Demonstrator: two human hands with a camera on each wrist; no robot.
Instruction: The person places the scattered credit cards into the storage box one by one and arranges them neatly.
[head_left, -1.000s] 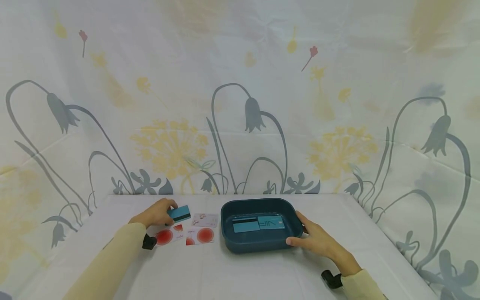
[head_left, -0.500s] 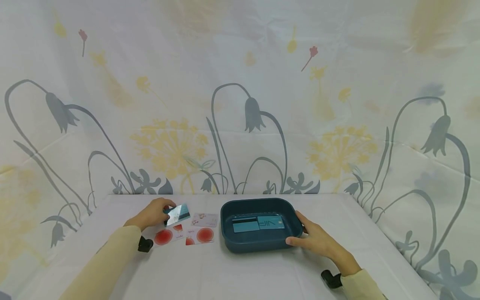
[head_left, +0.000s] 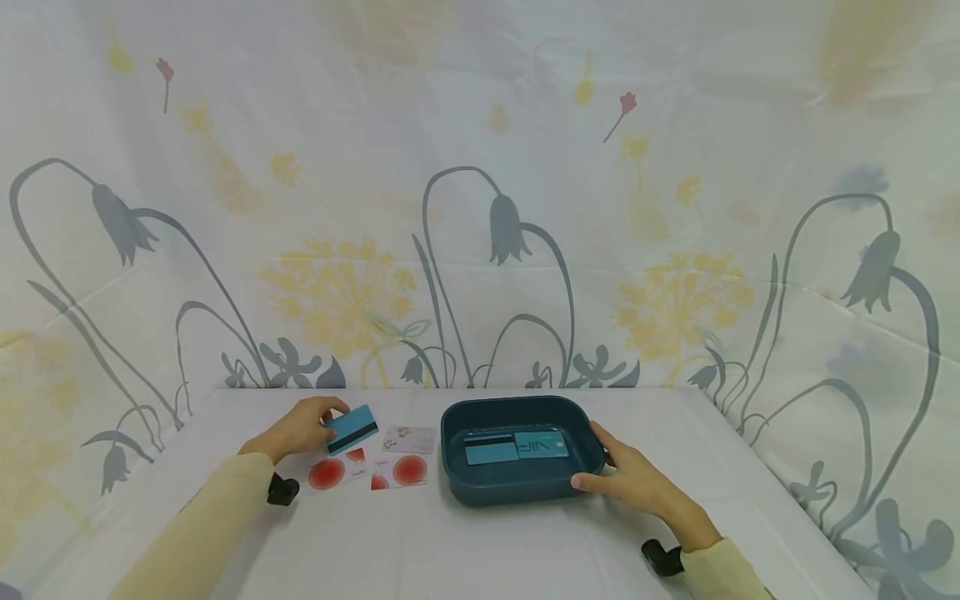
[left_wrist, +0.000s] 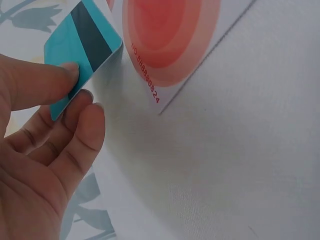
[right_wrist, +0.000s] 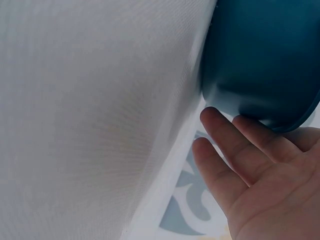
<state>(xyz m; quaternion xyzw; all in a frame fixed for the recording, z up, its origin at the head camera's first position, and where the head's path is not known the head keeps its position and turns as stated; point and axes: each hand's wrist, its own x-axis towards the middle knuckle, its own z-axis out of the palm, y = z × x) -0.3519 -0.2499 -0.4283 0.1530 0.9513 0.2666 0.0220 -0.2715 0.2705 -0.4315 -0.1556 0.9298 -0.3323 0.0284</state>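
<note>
Your left grip (head_left: 302,428) was clamped on a blue card (head_left: 354,427): the thumb pressed the face with the dark stripe, and the fingertips backed it from beneath. You had that card tilted at the left of the counter (head_left: 480,550), just behind a red-disc card (head_left: 335,472); I could not tell whether its lower edge touched the surface. A second red-disc card (head_left: 408,472) lay flat just to the right of the first, and a pale card (head_left: 408,439) lay behind that one. Your right grip (head_left: 633,479) was clamped about the right end of a dark blue bin (head_left: 517,493), thumb on the near wall, fingers fairly straight along the outside of the end. A striped blue card (head_left: 491,453) and a lettered blue card (head_left: 542,448) lay side by side on the bin's floor, the striped one on the left. Your sleeves (head_left: 198,533) were cream. Beyond the counter stood a pale backdrop (head_left: 480,117) printed with grey bell-shaped flowers and yellow blooms.
</note>
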